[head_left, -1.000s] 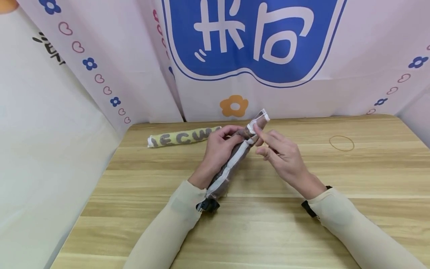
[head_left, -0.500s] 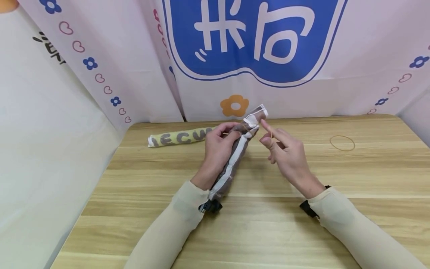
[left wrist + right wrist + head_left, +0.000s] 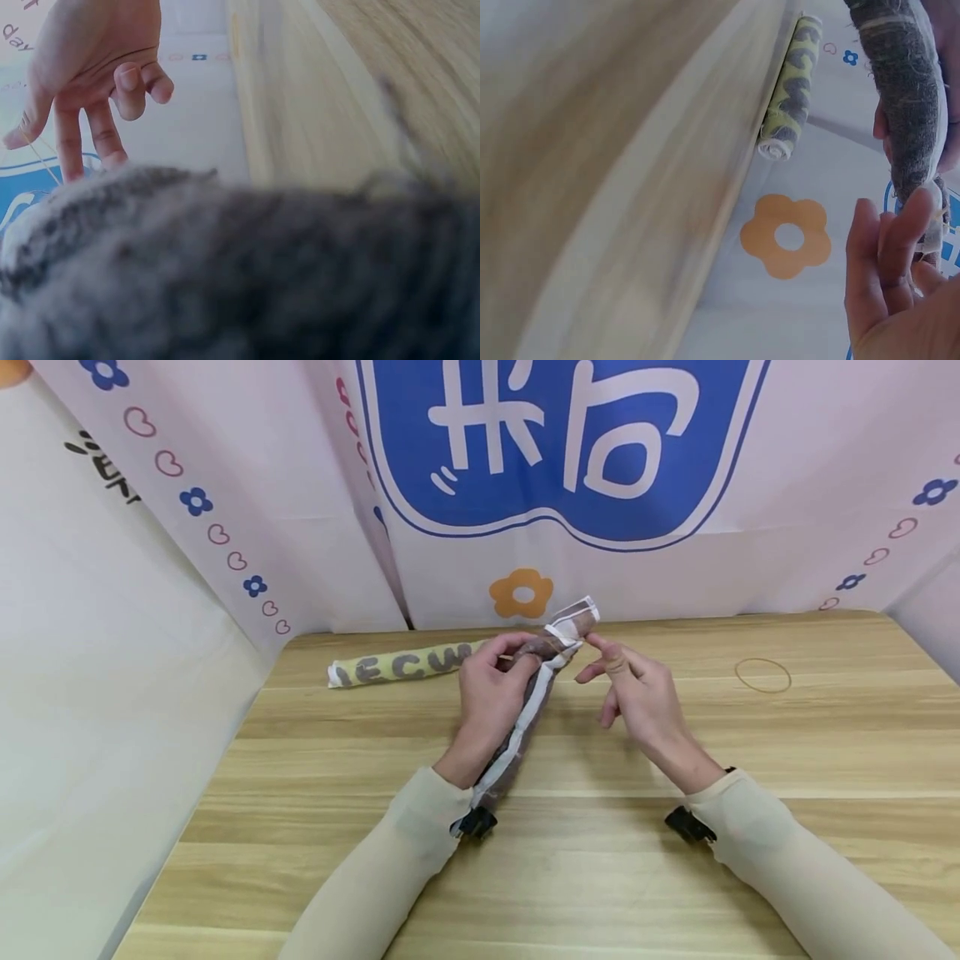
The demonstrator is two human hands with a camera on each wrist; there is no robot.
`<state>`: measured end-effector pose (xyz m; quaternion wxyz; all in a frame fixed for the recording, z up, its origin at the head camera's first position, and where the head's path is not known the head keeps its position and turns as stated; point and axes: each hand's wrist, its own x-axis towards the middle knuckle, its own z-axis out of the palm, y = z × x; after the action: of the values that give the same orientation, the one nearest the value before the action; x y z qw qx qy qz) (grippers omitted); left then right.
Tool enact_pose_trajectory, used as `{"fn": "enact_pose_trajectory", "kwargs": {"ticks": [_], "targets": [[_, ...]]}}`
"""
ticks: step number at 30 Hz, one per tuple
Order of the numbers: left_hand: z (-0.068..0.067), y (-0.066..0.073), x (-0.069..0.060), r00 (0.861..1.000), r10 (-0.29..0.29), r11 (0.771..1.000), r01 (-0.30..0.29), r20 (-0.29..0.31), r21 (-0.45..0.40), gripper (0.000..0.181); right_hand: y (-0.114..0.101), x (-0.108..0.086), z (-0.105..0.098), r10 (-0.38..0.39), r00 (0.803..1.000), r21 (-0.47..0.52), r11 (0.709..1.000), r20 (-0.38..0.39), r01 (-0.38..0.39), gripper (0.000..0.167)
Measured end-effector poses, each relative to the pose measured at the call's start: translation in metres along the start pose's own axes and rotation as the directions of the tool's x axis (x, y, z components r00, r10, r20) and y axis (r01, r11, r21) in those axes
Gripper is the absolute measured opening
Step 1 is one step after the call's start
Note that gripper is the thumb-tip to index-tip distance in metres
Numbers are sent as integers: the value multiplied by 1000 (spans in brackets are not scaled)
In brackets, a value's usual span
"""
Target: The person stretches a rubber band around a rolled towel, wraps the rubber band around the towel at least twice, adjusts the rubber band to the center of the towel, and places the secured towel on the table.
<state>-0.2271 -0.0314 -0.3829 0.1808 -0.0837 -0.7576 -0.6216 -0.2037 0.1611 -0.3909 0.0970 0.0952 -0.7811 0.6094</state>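
Observation:
My left hand point(image 3: 495, 681) grips a rolled brown-grey towel point(image 3: 525, 727) with a white edge along its length, tilted with its folded white-trimmed end up and to the right. A thin yellow rubber band point(image 3: 39, 161) runs from my right thumb toward the roll; its far part is hard to see. My right hand point(image 3: 637, 689) is beside the towel's upper end, fingers spread, the index fingertip close to or touching it. The dark towel point(image 3: 247, 270) fills the lower left wrist view, blurred, hiding my left hand there. In the right wrist view, my right fingers point(image 3: 866, 262) reach up beside the roll.
A second roll, yellow with grey letters point(image 3: 401, 667), lies at the back left of the wooden table point(image 3: 585, 877). One loose rubber band point(image 3: 762, 675) lies at the back right. Behind the table hangs a white printed cloth point(image 3: 315, 552).
My right fingers have spread from a near-pinch, and the thumb has swung away from the index finger. My left hand keeps its grip on the towel, which has barely shifted.

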Motion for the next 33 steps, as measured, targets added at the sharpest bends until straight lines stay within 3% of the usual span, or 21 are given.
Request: {"fn": "enact_pose_trajectory", "kwargs": {"ticks": [4, 9, 12, 16, 21, 25, 33], "targets": [[0, -1, -1, 997, 71, 996, -71, 10, 50, 19, 1, 2, -3, 16, 1000, -26, 1000, 8, -16, 60], [-1, -2, -2, 982, 189, 976, -190, 18, 106, 17, 2, 4, -5, 85, 995, 30, 996, 53, -86, 63], [-2, -2, -2, 978, 208, 972, -209, 14, 110, 17, 2, 4, -5, 99, 993, 75, 992, 67, -104, 62], [-3, -1, -2, 974, 224, 969, -223, 0, 106, 18, 3, 4, -6, 57, 998, 117, 991, 41, -61, 57], [-3, -1, -1, 966, 258, 959, -254, -17, 123, 18, 4, 5, -7, 21, 999, 95, 995, 27, -24, 57], [-3, 0, -1, 973, 231, 965, -225, -27, 130, 20, 4, 4, -8, 11, 999, 26, 1000, 50, -12, 57], [-3, 2, -1, 995, 98, 983, -94, -23, 158, 19, 0, 3, -10, 9, 996, -49, 999, 87, -4, 60]]}}
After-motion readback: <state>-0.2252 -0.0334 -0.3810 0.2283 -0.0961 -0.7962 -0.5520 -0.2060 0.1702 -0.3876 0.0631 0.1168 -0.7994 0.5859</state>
